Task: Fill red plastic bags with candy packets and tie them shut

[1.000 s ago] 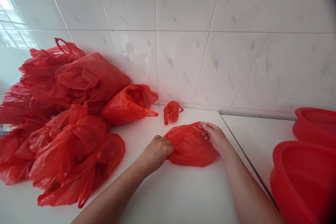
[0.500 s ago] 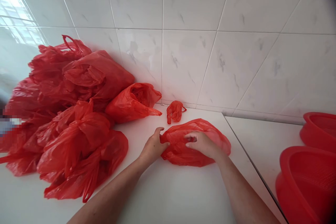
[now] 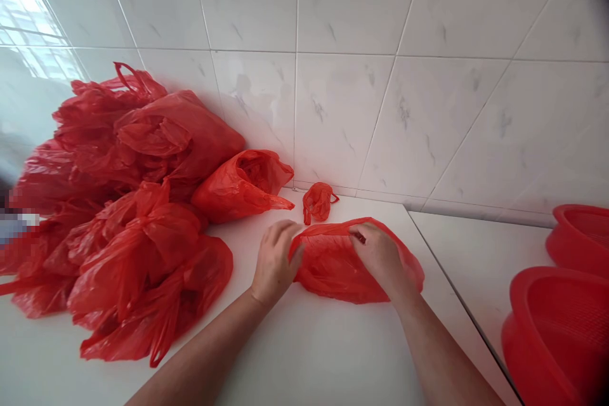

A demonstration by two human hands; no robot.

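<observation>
A red plastic bag (image 3: pixel 333 269) lies spread on the white table in front of me, its far edge bunched a little. At its left end, my left hand (image 3: pixel 276 263) is held with the thumb apart from slightly blurred fingers; the hand is open and close to the bag. My right hand (image 3: pixel 380 260) reaches over the bag's right half, its curled fingers closed on the far edge of the film. Just behind the bag is a small crumpled red bag (image 3: pixel 318 202), touched by neither hand.
To the left, a big heap of red plastic bags (image 3: pixel 143 235) leans toward the tiled wall (image 3: pixel 342 108). One filled red bag (image 3: pixel 238 187) rests at its right side with its mouth facing right. Red plastic baskets (image 3: pixel 528 330) stand at the right, past a table seam (image 3: pixel 457 295).
My right hand has moved up to the bag's far edge and its fingers have closed there. My left hand has shifted slightly left and up, turning its back toward me.
</observation>
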